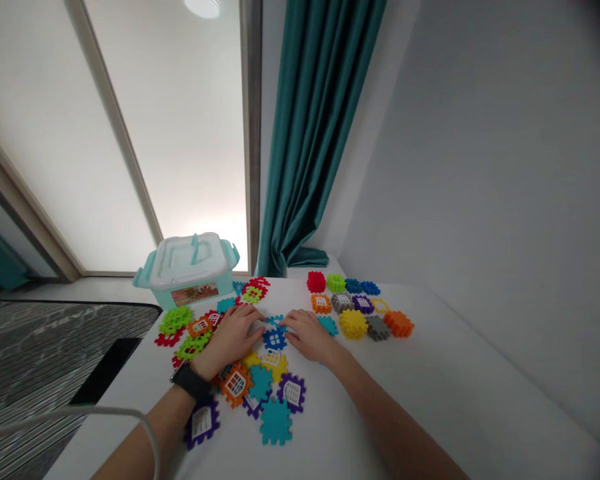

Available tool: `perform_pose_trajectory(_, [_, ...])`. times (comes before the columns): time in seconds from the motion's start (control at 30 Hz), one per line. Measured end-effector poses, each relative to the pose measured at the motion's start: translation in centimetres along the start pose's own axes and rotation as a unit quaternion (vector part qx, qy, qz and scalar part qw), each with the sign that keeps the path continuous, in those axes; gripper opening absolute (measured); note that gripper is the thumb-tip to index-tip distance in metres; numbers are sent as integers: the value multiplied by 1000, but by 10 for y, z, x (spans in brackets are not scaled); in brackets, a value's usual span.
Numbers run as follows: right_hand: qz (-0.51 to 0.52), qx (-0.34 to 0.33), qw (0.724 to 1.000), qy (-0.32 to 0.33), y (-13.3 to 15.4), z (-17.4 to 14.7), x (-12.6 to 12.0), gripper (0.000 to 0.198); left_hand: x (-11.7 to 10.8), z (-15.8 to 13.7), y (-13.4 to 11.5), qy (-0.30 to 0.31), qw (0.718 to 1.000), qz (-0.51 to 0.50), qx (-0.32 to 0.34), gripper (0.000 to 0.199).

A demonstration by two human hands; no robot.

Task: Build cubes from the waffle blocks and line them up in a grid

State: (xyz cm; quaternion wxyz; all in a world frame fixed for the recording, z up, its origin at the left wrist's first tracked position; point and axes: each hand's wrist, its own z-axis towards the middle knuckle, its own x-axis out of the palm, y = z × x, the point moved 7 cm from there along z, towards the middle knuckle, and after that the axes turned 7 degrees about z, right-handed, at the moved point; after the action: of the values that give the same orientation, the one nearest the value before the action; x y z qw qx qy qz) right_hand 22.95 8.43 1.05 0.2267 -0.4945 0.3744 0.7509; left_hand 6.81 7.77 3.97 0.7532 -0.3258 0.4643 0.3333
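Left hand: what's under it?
A red piece and a lime piece show along the outer side of the left hand and may run beneath it. Anything directly under the palm is covered and can't be seen.

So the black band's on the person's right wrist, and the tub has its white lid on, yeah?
Not quite: in the head view, the black band is on the left wrist. The tub does have its white lid on.

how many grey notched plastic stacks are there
2: windowed grey notched stack behind the plain yellow notched stack; plain grey notched stack right of the yellow. Others may be hidden.
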Motion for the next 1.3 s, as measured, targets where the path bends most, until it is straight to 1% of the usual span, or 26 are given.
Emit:
perform_pose_trajectory(0.13, [-35, 11, 999, -19, 1, 0, 1, 18, 0, -5, -2, -2, 1000, -5, -10, 15])
perform_pose_trajectory(0.37, [-63, 41, 996, -51, 0, 1, 5, 6, -1, -12, -5, -7, 1000, 6, 0, 15])
perform_pose_trajectory(0.53, [-74, 46, 993, -74, 0, 0, 7, 5, 0, -15, -4, -17, 1000, 8, 0, 16])
perform_pose_trajectory(0.73, [-64, 27, 993, -94, 0, -7, 2, 8, 3, -15, 0, -17, 1000, 12, -2, 16])
perform_pose_trajectory(0.8, [-53, 12, 993, -107, 2, -9, -3, 10, 3, -14, 0, -16, 1000, 11, -2, 16])
perform_pose_trajectory(0.93, [-30, -39, 988, -147, 15, -15, -14, 9, 2, -14, 1, -22, 1000, 12, -4, 21])
perform_pose_trajectory(1.03, [-22, -60, 986, -152, 25, -19, -18, 11, 1, -15, 0, -23, 1000, 14, 8, 19])
perform_pose_trajectory(1.2, [-2, -69, 984, -163, 35, -22, -22, 12, -5, -15, -1, -31, 999, 11, 25, 11])
perform_pose_trajectory(1.3, [2, -69, 983, -170, 35, -23, -24, 12, -9, -15, -2, -44, 999, 6, 32, 11])
